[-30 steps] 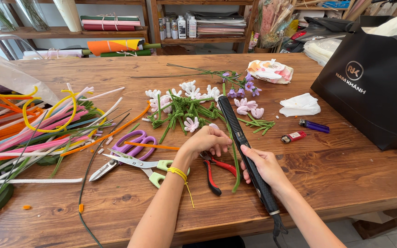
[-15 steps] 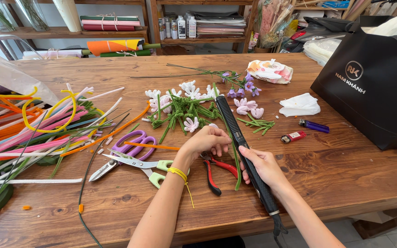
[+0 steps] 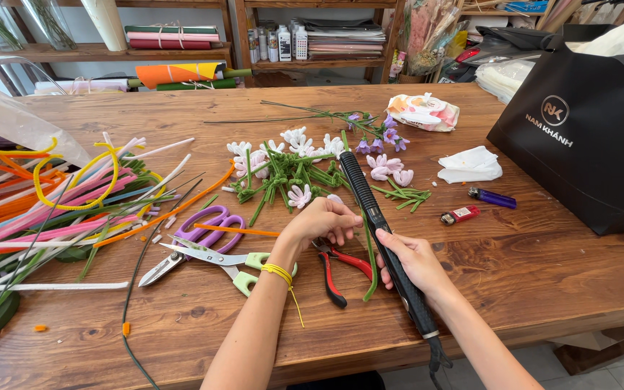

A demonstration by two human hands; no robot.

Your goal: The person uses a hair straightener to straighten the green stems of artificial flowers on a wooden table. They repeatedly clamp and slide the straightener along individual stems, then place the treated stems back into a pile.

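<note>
left hand (image 3: 321,220) curled knuckles-up, right hand (image 3: 412,256) resting flat, forearms angled inward.

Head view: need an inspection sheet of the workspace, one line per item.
Surface: wooden table, crowded on its left and centre.
Job's things: long black hair-iron-like tool lying on the table; green pipe-cleaner stem beside it; red-handled pliers below the left hand.
Clutter: pipe-cleaner flowers, coloured pipe cleaners, purple scissors, green-handled snips, two lighters, tissue, wipes pack, black paper bag.
Hands: left hand curled by the tool's middle; right hand resting on the tool.
Cables: the tool's cord runs off the near edge.
Surroundings: shelves with paper rolls and bottles.
</note>
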